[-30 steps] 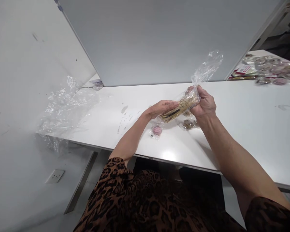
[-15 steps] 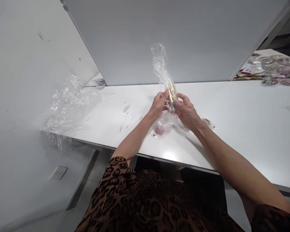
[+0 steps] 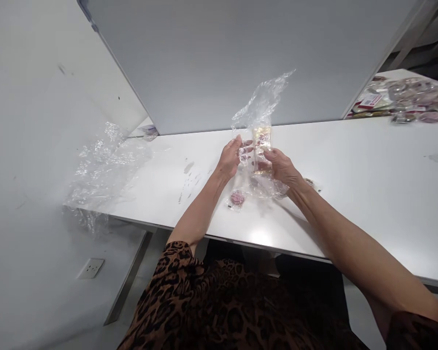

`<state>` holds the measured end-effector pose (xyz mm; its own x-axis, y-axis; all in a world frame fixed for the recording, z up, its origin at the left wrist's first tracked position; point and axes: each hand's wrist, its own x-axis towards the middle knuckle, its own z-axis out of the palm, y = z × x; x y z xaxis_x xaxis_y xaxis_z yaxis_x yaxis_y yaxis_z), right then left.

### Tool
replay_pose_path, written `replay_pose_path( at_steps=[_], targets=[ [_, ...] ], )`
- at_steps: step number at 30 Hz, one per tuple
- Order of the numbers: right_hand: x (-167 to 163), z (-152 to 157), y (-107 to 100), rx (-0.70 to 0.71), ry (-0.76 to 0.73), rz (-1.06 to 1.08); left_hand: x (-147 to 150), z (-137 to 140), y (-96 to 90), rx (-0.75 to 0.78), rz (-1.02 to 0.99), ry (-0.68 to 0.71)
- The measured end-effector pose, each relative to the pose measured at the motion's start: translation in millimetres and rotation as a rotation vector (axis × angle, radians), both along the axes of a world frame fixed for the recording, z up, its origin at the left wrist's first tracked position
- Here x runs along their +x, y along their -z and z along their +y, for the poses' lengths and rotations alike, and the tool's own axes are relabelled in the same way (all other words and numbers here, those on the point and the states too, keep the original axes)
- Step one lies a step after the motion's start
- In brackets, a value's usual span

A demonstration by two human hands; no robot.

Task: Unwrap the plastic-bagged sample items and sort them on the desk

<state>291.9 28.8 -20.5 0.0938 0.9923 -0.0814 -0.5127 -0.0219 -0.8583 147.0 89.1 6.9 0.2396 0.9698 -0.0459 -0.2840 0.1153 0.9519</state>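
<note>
A small flat packet with gold edges and pink patches [image 3: 262, 138] is held up over the white table. My right hand [image 3: 283, 167] grips its right side, thumb across the front. Clear plastic film [image 3: 264, 99] fans out above the packet and hangs below it. At the packet's left, my left hand [image 3: 229, 158] has the film between its thumb and fingers, and those fingers show through it. Below lies a small pink item in a clear wrapper [image 3: 237, 197]. Another small wrapped item [image 3: 309, 182] is partly hidden behind my right wrist.
Crumpled clear plastic [image 3: 102, 170] hangs over the table's left end. A grey panel [image 3: 219, 63] stands along the back edge of the white table [image 3: 368, 194]. Many wrapped items [image 3: 416, 99] lie behind it at right. A wall socket [image 3: 91, 268] is low at left.
The packet has turned so its broad pink and gold face shows. The film above it has spread out to the right. My left hand has moved slightly left, away from the packet.
</note>
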Motion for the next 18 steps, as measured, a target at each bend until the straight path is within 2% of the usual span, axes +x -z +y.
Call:
replay_pose_path(
  at_steps=[6, 11, 15, 18],
  targets=[
    [3, -3, 1, 0.065, -0.029, -0.037, -4, 0, -9.6, -0.015, -0.053, 0.06],
    [-1, -5, -2, -0.008, -0.109, 0.06, -5, -4, -6.8, 0.012, -0.104, 0.12],
    [0, -3, -3, -0.07, -0.012, 0.168, -10, 0, -9.8, 0.001, -0.112, 0.054],
    [5, 0, -4, -0.052, 0.054, 0.217, -13, 8, -12.8, -0.096, -0.13, -0.018]
  ],
)
